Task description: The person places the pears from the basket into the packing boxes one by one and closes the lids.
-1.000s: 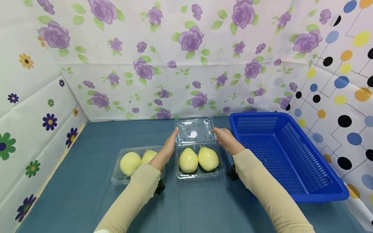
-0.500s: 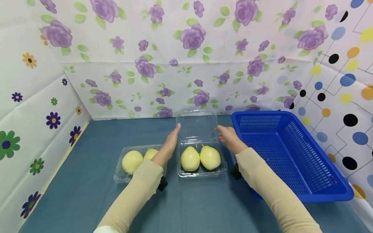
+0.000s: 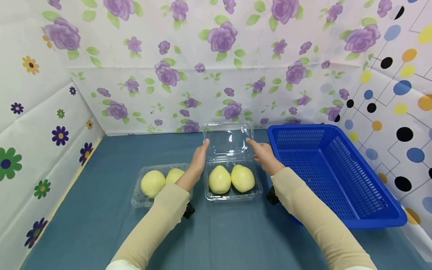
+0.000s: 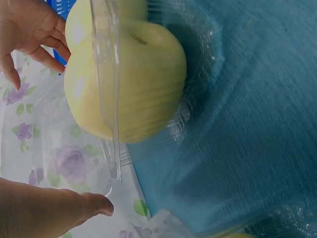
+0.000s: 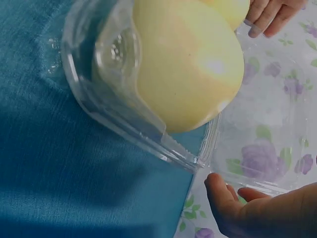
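A clear plastic clamshell box (image 3: 233,196) stands on the table with its lid (image 3: 222,140) raised at the back. Two pale yellow pears (image 3: 219,180) sit side by side in its base. My left hand (image 3: 197,161) is at the lid's left edge, thumb tip over the rim. At the right edge is my right hand (image 3: 264,154), its thumb reaching toward the lid. In the left wrist view the right hand's fingers (image 4: 52,47) look loosely spread. Whether either hand firmly touches the lid is hard to tell.
A second clear box (image 3: 141,200) with pears (image 3: 153,183) lies to the left, partly behind my left forearm. The blue plastic basket (image 3: 337,180) stands on the right. Flowered sheeting (image 3: 141,101) rises behind the blue-green table (image 3: 101,210).
The lid has swung up from a lower slant to a steeper stand. Both hands remain at its sides, and the right thumb has come closer to the lid. The pears stay put.
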Tool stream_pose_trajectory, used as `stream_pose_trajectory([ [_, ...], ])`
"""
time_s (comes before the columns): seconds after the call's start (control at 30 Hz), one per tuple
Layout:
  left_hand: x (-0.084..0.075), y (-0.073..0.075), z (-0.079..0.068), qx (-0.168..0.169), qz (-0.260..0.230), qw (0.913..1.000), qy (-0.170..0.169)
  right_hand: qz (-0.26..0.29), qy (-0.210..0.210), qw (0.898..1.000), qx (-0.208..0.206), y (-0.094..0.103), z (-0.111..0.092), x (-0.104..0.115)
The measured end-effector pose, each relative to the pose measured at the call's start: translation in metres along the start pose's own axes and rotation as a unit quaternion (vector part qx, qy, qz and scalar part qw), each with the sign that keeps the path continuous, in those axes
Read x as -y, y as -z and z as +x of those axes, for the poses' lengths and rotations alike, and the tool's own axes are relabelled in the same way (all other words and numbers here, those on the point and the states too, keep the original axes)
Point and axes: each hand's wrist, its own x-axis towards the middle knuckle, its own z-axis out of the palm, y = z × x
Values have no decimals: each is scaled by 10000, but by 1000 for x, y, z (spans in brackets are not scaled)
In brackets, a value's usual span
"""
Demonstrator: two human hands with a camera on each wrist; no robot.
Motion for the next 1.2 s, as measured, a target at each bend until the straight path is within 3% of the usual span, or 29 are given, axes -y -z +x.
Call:
stream_pose_trajectory([
  [0.4,-3,-2,-8,-338,186,9990,-213,-191,-77,9997,117,-8,-9,7],
  [0.83,-8,-2,-20,-322,269,9990,165,-3,-222,9995,-206,-10,-20,8],
  [1.2,-11,2,-18,-309,697,9969,198,108,-374,9988,-302,-9,-24,7],
])
